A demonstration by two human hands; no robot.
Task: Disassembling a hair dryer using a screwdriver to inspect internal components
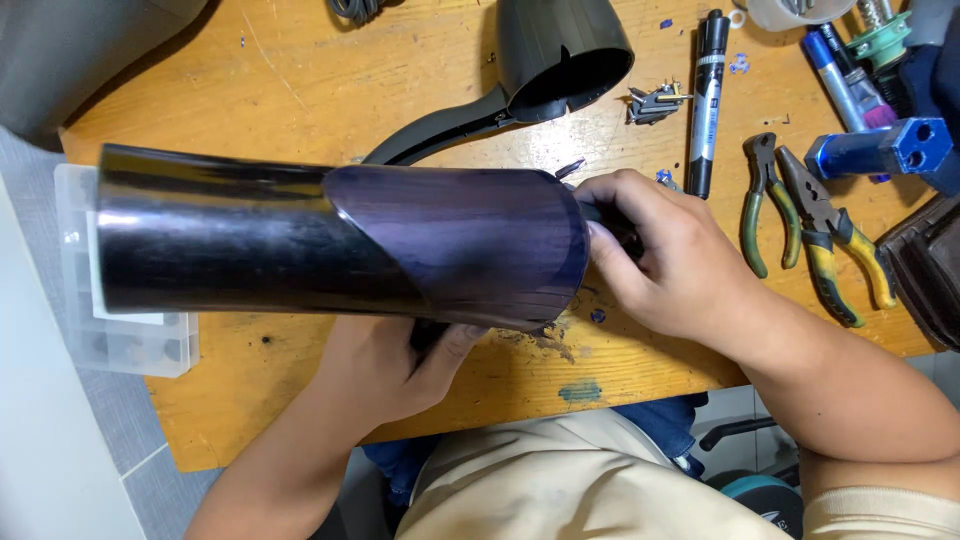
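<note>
From the head view, my left hand (395,365) grips the underside of a dark tube (340,245) lying across the frame's middle above the desk (300,70). My right hand (660,255) closes around its right end; pliers (815,230) lie right.

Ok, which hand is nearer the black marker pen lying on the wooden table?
The right hand. It sits at the open end of the glossy dark purple tube, just below-left of the black marker pen. The left hand is under the tube, farther away.
</note>
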